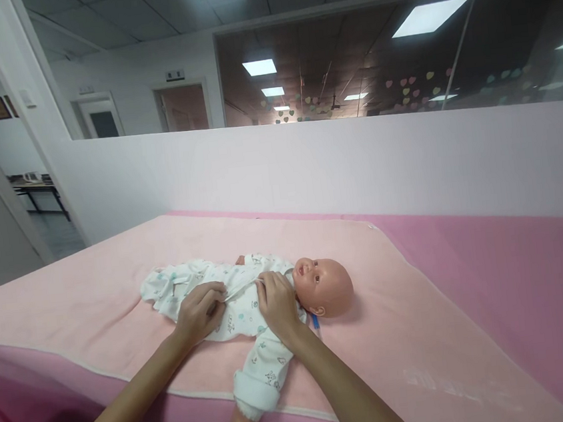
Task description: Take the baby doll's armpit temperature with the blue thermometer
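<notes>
Doll [246, 317], left hand [200, 312] curled, palm-down; right hand [278, 303] curled

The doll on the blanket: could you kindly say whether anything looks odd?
Slightly: a blue item shows near the doll's head, unlike the pale printed clothing; I cannot tell what it is.

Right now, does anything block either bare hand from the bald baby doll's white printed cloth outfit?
Nothing visible does: the left hand and the right hand both touch the outfit on the front of the doll.
</notes>
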Action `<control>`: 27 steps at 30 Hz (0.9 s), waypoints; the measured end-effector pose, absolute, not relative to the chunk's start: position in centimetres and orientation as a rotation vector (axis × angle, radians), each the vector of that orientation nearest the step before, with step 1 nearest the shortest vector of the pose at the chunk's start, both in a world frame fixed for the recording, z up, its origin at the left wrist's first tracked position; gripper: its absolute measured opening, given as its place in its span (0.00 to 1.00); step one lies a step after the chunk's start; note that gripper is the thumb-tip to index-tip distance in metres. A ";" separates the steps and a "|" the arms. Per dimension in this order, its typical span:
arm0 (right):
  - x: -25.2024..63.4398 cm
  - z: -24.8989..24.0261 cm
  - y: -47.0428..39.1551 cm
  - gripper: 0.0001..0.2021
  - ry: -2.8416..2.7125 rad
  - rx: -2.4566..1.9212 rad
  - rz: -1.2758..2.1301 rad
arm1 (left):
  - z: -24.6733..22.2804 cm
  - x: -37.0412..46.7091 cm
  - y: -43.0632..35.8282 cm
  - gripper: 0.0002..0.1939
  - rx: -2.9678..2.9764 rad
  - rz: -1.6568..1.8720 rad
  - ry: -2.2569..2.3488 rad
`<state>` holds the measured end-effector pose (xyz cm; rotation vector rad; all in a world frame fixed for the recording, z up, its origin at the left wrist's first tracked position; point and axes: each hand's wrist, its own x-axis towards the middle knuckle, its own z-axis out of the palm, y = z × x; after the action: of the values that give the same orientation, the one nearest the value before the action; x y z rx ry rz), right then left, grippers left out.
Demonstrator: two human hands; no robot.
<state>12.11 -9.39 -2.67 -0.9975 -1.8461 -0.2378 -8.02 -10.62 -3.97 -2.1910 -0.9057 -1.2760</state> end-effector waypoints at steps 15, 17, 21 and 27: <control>12.2 -2.7 -9.3 0.09 -1.863 -1.003 -0.245 | -4.7 -8.3 -9.9 0.10 -2.269 -1.279 -1.232; 12.2 -2.6 -9.3 0.10 -1.866 -1.005 -0.243 | -4.5 -8.3 -10.1 0.11 -2.297 -1.306 -1.249; 12.2 -2.6 -9.4 0.10 -1.867 -1.010 -0.239 | -3.8 -8.0 -10.6 0.11 -2.370 -1.275 -1.223; 12.2 -2.5 -9.5 0.09 -1.867 -1.005 -0.193 | -3.5 -7.8 -10.7 0.08 -2.355 -1.260 -1.291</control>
<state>12.18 -9.53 -2.52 -1.0053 -1.8672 -0.1928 -7.76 -10.67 -3.55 -2.3549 -1.2908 -1.2604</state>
